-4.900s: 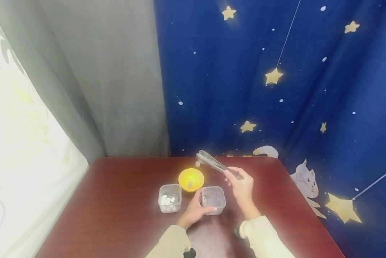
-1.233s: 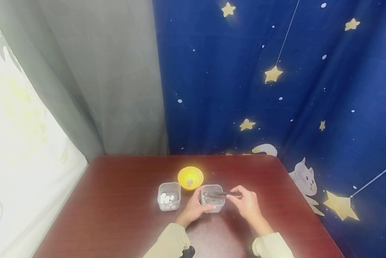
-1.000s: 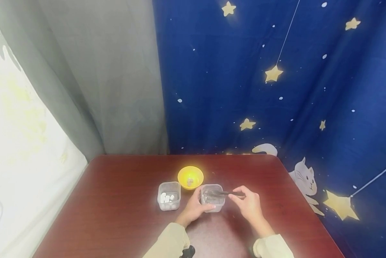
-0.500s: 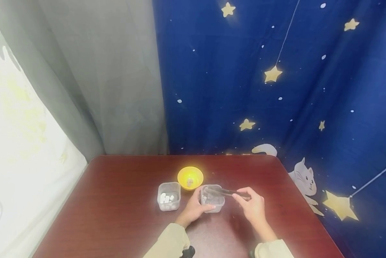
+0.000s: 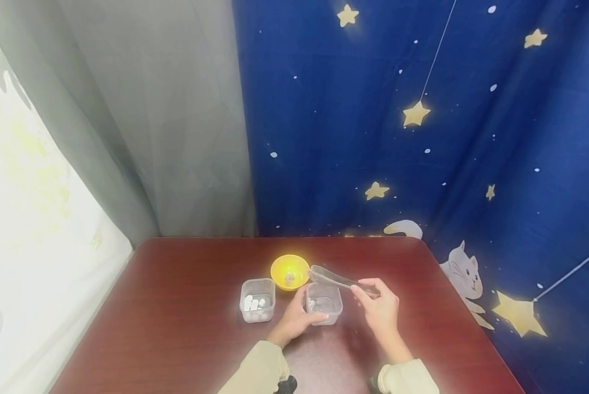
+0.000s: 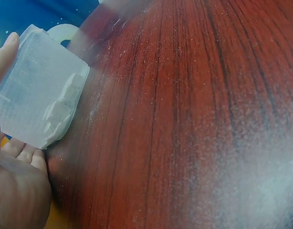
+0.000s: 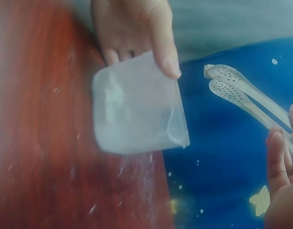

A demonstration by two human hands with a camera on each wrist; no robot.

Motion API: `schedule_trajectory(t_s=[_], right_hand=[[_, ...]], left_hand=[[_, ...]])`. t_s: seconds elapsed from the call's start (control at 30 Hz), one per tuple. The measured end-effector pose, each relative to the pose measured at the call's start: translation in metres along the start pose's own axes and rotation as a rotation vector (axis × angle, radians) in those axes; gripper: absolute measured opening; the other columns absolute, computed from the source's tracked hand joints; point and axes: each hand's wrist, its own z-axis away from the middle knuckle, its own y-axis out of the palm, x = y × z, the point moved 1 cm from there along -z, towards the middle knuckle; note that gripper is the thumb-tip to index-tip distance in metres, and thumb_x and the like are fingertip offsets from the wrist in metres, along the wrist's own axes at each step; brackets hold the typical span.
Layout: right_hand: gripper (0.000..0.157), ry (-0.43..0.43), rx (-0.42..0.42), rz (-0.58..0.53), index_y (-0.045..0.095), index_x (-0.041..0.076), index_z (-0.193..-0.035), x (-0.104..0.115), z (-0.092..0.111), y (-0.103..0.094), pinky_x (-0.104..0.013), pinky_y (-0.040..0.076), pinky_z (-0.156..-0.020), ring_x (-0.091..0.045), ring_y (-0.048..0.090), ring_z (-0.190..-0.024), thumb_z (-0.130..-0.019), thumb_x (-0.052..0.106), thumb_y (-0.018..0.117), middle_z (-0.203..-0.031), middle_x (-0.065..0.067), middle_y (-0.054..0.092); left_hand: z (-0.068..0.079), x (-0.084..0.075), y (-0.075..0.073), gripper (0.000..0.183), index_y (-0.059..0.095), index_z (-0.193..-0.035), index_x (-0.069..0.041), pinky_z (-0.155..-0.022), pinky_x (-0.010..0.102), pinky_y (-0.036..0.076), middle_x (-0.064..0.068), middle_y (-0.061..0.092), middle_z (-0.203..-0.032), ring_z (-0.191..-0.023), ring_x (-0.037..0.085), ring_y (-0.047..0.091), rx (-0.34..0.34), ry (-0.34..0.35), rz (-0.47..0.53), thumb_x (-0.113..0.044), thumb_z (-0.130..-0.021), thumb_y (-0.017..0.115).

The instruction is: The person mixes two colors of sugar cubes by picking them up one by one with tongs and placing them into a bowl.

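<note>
Near right of the yellow bowl [image 5: 278, 283], I see left hand [image 5: 293, 320] fingers gripping a clear tub [image 5: 336, 312]; right hand [image 5: 381, 311] pinching tongs [image 7: 228, 90], small piece [image 7: 207, 72] at tips.

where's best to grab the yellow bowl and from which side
Probably the far-left rim of the yellow bowl, coming from that side: its flared rim is exposed there, while the tongs crowd its right and the left hand its near side.
</note>
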Motion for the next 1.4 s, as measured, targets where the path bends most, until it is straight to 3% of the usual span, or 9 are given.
schedule_trajectory(t_s=[0.33,0.6,1.0,1.17,1.4], right_hand=[[0.018,-0.083,-0.038,-0.054,0.069,-0.006,-0.093,0.015,-0.013,0.017,-0.044,0.056,-0.054,-0.01,0.065,-0.055,-0.079,-0.001,0.078,-0.07,-0.016,0.07],[0.019,-0.144,-0.057,-0.069,0.068,-0.007,-0.095,0.028,-0.021,0.027,-0.028,0.055,-0.051,-0.011,0.064,-0.054,-0.08,-0.001,0.078,-0.069,-0.017,0.069],[0.021,-0.104,-0.042,-0.048,0.069,-0.004,-0.096,0.016,-0.017,0.027,-0.03,0.055,-0.051,-0.039,0.065,-0.061,-0.079,0.003,0.079,-0.071,-0.015,0.07],[0.023,-0.078,-0.02,-0.015,0.07,-0.003,-0.097,0.007,-0.013,0.021,-0.034,0.057,-0.054,-0.034,0.067,-0.062,-0.079,0.004,0.08,-0.072,-0.014,0.07],[0.023,-0.052,-0.012,0.053,0.07,-0.003,-0.097,-0.004,-0.007,0.012,-0.026,0.055,-0.054,-0.029,0.07,-0.064,-0.077,0.003,0.081,-0.07,-0.014,0.07]], left_hand=[[0.0,0.002,0.0,0.085,0.04,-0.143,-0.012,-0.102,0.051,0.038,0.01,0.056,-0.127,-0.116,0.028,0.053,0.003,0.006,0.017,-0.022,-0.073,0.085],[0.001,0.002,0.001,0.086,0.038,-0.144,-0.011,-0.1,0.053,0.039,0.014,0.055,-0.129,-0.115,0.032,0.053,0.013,0.011,0.048,-0.019,-0.073,0.085],[0.001,-0.002,0.0,0.086,0.038,-0.144,-0.008,-0.102,0.053,0.037,0.016,0.054,-0.129,-0.116,0.033,0.052,0.009,0.003,0.032,-0.017,-0.073,0.085],[0.002,-0.004,0.001,0.086,0.036,-0.144,-0.002,-0.102,0.059,0.034,0.023,0.052,-0.13,-0.117,0.041,0.049,0.012,0.009,0.051,-0.012,-0.073,0.084],[0.001,0.0,0.001,0.087,0.039,-0.144,-0.011,-0.104,0.053,0.036,0.012,0.054,-0.132,-0.119,0.031,0.051,-0.006,-0.005,-0.006,-0.021,-0.072,0.086]])
